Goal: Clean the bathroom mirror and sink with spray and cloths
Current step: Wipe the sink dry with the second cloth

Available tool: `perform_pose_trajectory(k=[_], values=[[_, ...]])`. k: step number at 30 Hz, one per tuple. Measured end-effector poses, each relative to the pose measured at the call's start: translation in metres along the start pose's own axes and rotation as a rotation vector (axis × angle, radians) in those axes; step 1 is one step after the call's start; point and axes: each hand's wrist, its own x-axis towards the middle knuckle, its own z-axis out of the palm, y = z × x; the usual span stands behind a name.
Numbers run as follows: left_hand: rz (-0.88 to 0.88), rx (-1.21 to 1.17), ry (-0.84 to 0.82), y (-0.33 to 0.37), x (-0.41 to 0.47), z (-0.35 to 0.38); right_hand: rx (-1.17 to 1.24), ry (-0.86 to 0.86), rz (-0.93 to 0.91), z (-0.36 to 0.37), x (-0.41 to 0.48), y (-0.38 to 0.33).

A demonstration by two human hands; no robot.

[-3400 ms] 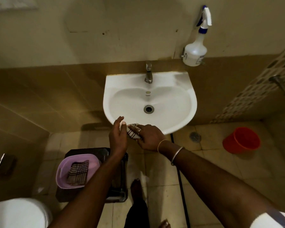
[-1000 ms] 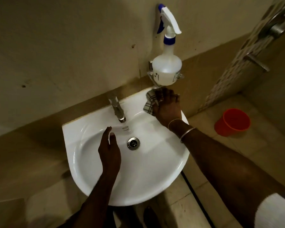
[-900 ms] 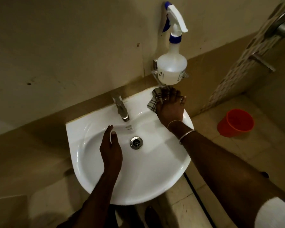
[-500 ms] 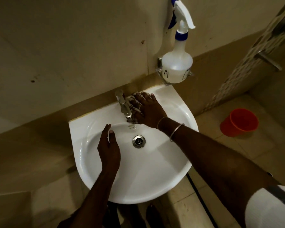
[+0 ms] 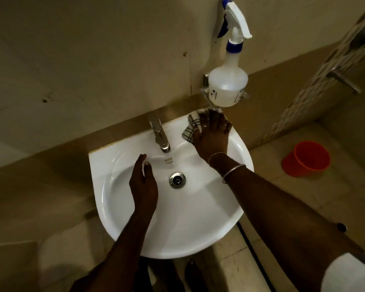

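Observation:
A white wall-mounted sink [image 5: 198,232] fills the middle of the view, with a chrome tap [image 5: 159,133] at its back and a drain [image 5: 177,180] in the bowl. My right hand [image 5: 212,135] presses a checked cloth [image 5: 191,127] flat against the sink's back right corner with spread fingers. My left hand [image 5: 142,184] rests inside the bowl left of the drain, fingers straight and holding nothing. A white spray bottle [image 5: 228,81] with a blue collar stands in a wall holder just above the right hand. No mirror is in view.
An orange bucket [image 5: 306,158] stands on the tiled floor to the right of the sink. A dark hose [image 5: 253,249] runs down beside the sink's right edge. Metal fittings [image 5: 343,77] stick out of the patterned wall at the far right. My feet show under the sink.
My right hand slid the cloth from beside the tap back to the sink's back right corner under the spray bottle. My left hand has stayed in the bowl.

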Motion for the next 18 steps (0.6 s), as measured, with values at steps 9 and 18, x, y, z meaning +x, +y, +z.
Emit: perform_pose_trajectory(k=[9, 18], values=[[0.009, 0.011, -0.013, -0.001, -0.007, 0.001, -0.035, -0.129, -0.526, -0.004, -0.006, -0.028], [0.033, 0.037, -0.027, 0.002, -0.015, 0.004, -0.111, -0.097, -0.353, -0.026, 0.005, 0.042]])
